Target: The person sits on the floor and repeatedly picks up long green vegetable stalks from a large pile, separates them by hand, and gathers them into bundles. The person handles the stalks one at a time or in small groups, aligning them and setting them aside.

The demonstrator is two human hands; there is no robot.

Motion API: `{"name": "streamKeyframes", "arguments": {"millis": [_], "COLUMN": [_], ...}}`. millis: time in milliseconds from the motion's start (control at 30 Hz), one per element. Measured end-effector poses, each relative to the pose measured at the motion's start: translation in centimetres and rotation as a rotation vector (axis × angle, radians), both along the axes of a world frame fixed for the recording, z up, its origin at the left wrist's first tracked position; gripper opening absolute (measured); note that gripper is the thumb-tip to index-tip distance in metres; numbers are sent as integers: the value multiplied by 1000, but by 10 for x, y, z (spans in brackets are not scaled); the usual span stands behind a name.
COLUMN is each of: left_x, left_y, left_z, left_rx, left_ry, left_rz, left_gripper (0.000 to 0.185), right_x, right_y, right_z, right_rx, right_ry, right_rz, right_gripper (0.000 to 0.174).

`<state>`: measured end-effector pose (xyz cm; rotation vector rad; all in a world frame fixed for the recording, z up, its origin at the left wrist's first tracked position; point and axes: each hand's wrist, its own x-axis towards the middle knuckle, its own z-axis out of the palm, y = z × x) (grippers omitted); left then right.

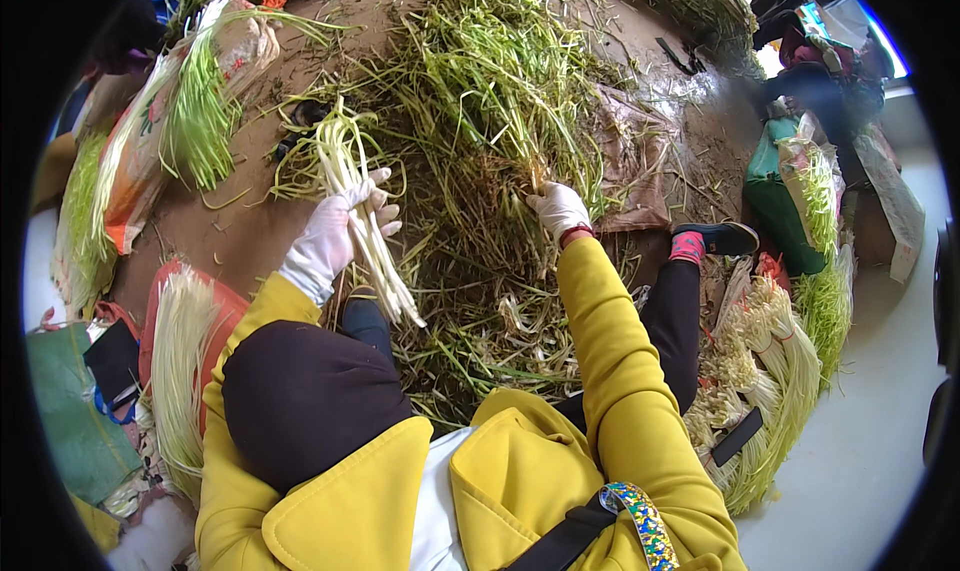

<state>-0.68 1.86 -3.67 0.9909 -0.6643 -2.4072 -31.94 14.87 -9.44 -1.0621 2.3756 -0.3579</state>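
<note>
My left hand (326, 229), in a thin white glove, holds a small bunch of pale white-to-yellow leafy stalks (367, 244). The white ends hang toward me, and the limp yellow-green tops (341, 132) flop over away from me. At the near right side of a large heap of green leafy stalks (480, 83) is my right hand (559, 207), also gloved. Its fingers are curled onto stalks near their brownish root ends (536, 172); the fingertips are partly hidden among them. Loose trimmings (487, 346) cover the floor between my legs.
Tied bundles of pale stalks (780, 346) lie at my right, with a dark flat object (736, 436) on them. Another pale bundle (180, 346) rests on red sheeting at my left. Green-topped bundles (202, 113) lie farther left. A person (825, 83) is at the upper right.
</note>
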Motion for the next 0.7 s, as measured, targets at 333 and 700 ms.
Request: {"name": "streamKeyframes", "arguments": {"millis": [333,700], "left_x": [7,-9], "left_y": [-9,8], "left_z": [17,16], "left_rx": [100,-73], "left_ry": [159,-27], "left_rz": [30,-219], "left_gripper": [31,44], "right_x": [37,108], "right_y": [65,71], "right_z": [111,73], "right_rx": [-814,-199], "right_ry": [-1105,-1191], "right_rz": [-143,156], "right_gripper": [36,64]}}
